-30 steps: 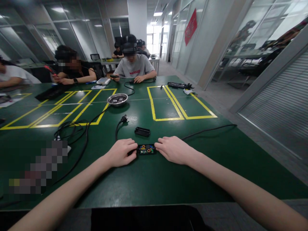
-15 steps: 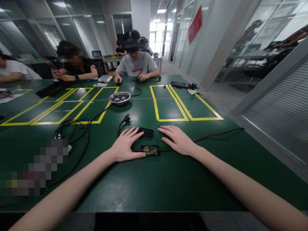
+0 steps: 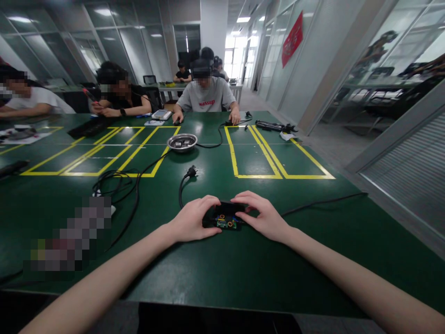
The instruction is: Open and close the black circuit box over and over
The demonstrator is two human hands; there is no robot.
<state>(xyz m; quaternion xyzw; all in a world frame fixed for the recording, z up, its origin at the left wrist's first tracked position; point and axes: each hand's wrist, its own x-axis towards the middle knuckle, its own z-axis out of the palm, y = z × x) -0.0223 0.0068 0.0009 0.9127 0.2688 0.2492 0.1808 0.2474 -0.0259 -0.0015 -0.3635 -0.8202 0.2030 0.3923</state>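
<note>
A small circuit board (image 3: 226, 222) with copper coils lies in the black lower shell of a power adapter on the green table, cords running out of its two ends. Just behind it, a black adapter cover (image 3: 231, 207) stands tilted up between my hands. My left hand (image 3: 196, 215) curls round the left side, fingertips on the cover's upper edge and thumb by the board's front left corner. With fingers and thumb, my right hand (image 3: 262, 215) pinches the cover's right end. The hands partly hide the cover's ends and the cords.
A black plug (image 3: 191, 171) lies beyond my left hand. Farther off are a metal bowl (image 3: 182, 143) with metal parts and yellow tape outlines (image 3: 259, 176). At left are coiled cable (image 3: 114, 185) and a blurred-out object (image 3: 74, 232). A folded tripod (image 3: 274, 126) and co-workers are at the far side.
Both hands have closed in on the cover, which has gone from lying flat behind the board to tilted up close to it. The view has swung slightly left.
</note>
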